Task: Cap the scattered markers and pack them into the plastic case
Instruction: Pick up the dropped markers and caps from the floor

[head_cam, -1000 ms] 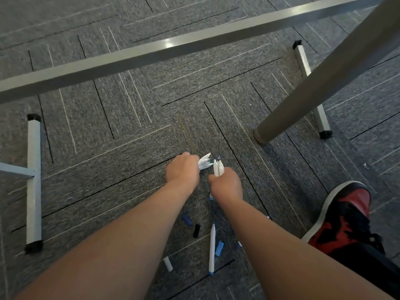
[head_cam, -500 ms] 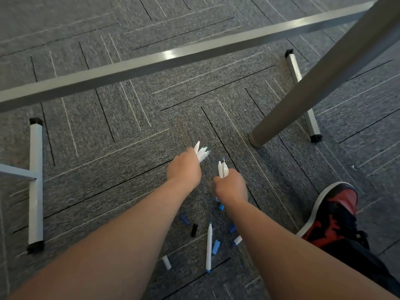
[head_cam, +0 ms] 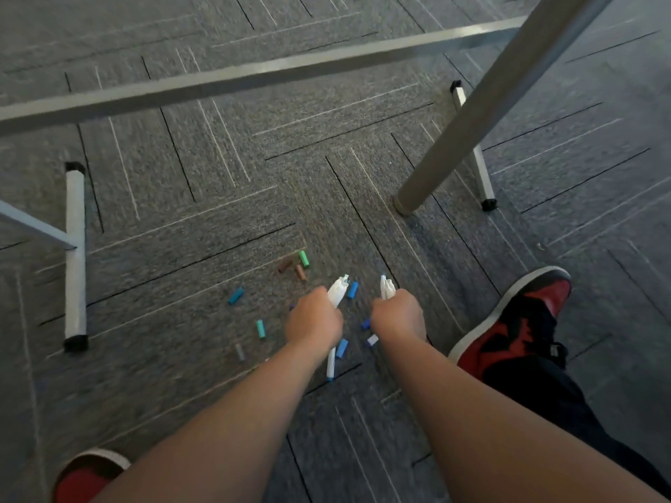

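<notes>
A bunch of white markers [head_cam: 337, 290] is gripped in the left hand [head_cam: 314, 317], and the fingers are curled tight round it. A smaller bunch of markers [head_cam: 386, 287] is gripped the same way in the right hand [head_cam: 397, 315]. Both hands are held low over the grey carpet floor [head_cam: 181, 212], near each other but apart.

Both bunches are pointed up and away from the person, with coloured tips seen past the fists. The left bunch is tilted a little to the right. A single marker [head_cam: 331, 364] is laid flat on the floor, partly hidden under the left wrist, with its long side running away from the person.

Loose caps are scattered on the carpet around the hands: a green cap [head_cam: 304, 258], two brown caps [head_cam: 300, 272] and a blue cap [head_cam: 236, 295] among them. Any writing is too blurred to be read.
</notes>
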`<act>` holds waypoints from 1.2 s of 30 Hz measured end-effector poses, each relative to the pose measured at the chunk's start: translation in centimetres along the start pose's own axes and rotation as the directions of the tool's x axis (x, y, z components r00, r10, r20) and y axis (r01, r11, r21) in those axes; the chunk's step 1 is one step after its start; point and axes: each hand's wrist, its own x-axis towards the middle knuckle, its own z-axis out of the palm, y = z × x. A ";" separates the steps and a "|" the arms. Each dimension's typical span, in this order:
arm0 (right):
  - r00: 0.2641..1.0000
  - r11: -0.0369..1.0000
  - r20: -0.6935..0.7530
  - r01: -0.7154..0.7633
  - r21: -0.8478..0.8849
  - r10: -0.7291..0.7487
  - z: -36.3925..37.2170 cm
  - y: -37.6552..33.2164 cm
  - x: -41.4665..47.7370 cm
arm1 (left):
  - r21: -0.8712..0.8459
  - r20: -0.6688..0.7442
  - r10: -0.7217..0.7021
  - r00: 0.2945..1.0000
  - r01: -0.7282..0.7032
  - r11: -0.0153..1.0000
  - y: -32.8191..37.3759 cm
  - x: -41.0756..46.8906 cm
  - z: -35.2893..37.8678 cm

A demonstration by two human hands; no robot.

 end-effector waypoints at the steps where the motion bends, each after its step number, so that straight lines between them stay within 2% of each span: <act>1: 1.000 1.000 0.002 -0.023 0.017 0.023 -0.2 0.9 0.0 | 0.010 0.021 -0.018 1.000 0.018 1.000 -0.4 -0.4 0.9; 6: 0.993 0.992 0.051 -0.106 0.073 0.102 1.0 4.4 0.9 | 0.040 0.076 -0.112 0.991 0.109 0.993 -1.9 -1.2 3.8; 11: 0.991 0.979 0.026 -0.137 0.152 0.135 2.9 5.7 2.0 | 0.070 0.033 -0.157 0.987 0.155 0.985 -2.9 -0.9 5.8; 17: 0.982 0.974 -0.010 -0.187 0.130 0.190 3.4 5.0 3.4 | 0.078 0.023 -0.127 0.992 0.125 0.989 -2.3 -0.2 6.8; 24: 0.987 0.980 0.002 -0.162 0.113 0.162 3.9 4.6 2.9 | 0.107 0.036 -0.140 0.989 0.136 0.985 -1.2 -0.3 6.7; 30: 0.997 0.988 0.025 -0.069 0.135 0.066 3.1 4.1 2.1 | -0.063 -0.008 -0.172 0.985 0.171 0.983 -0.3 -0.6 5.2; 36: 0.997 0.981 0.032 0.068 0.183 -0.075 0.2 0.5 -0.4 | -0.362 0.007 -0.181 0.983 0.171 0.916 2.0 -1.2 -0.1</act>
